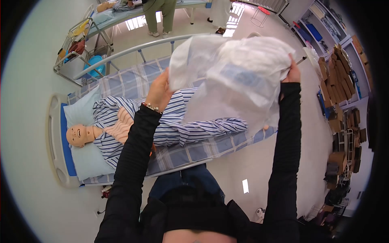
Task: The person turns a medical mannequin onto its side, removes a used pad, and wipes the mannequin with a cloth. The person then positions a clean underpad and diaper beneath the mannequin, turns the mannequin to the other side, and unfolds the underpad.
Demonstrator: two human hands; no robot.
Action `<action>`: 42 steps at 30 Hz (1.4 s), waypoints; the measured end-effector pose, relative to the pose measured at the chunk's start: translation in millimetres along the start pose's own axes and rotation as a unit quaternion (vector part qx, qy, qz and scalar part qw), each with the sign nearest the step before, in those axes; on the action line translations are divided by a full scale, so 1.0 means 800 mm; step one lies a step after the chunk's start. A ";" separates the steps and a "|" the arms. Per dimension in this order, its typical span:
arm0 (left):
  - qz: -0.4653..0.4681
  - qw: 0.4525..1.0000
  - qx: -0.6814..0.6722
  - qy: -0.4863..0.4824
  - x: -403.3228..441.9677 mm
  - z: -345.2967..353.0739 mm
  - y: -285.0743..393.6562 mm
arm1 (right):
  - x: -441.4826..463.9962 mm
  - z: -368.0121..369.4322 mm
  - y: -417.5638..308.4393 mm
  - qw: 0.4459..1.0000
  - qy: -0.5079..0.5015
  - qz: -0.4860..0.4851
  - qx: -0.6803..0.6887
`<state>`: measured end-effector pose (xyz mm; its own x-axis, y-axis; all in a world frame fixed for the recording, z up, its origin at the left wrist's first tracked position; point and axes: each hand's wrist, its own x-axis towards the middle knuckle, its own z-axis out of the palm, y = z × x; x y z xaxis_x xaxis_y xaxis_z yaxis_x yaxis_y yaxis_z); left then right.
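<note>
A translucent plastic bag (247,77) with something white and folded inside is held up in front of me, with a blurred bluish patch on it. My left hand (159,92) is closed on the bag's left edge. At the opposite edge my right hand (292,69) grips it too, its fingers partly hidden behind the plastic. Below the bag, a patient manikin (77,135) lies on its back in blue-and-white striped pyjamas (170,131), open at the chest. The bag covers part of its legs.
The manikin's bed (162,162) has a raised far rail (139,50) and a headboard (56,137) on the left. A blue basin (95,65) sits in a metal cart. Other people (160,18) stand by another bed. Shelves with cardboard boxes (338,77) line the right.
</note>
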<state>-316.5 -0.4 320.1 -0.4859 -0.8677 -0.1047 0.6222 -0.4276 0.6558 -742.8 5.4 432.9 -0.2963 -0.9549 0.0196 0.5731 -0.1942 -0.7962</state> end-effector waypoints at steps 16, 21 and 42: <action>-0.202 0.845 0.495 0.024 0.120 -0.043 -0.407 | 0.366 -0.089 0.020 0.974 -0.099 -0.164 0.120; -0.210 0.846 0.487 0.059 0.158 -0.074 -0.407 | 0.365 -0.113 0.177 0.978 0.091 -0.173 0.071; -0.388 0.626 0.595 -0.321 0.312 -0.180 -0.614 | -0.070 -0.697 0.397 0.684 0.587 0.283 -0.328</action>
<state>-655.0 -43.8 -136.1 -0.7425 -0.0719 -0.6660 -0.6674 0.1650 0.7262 -970.4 122.7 -158.1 -0.7989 0.0765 -0.5965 0.4973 0.6417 -0.5839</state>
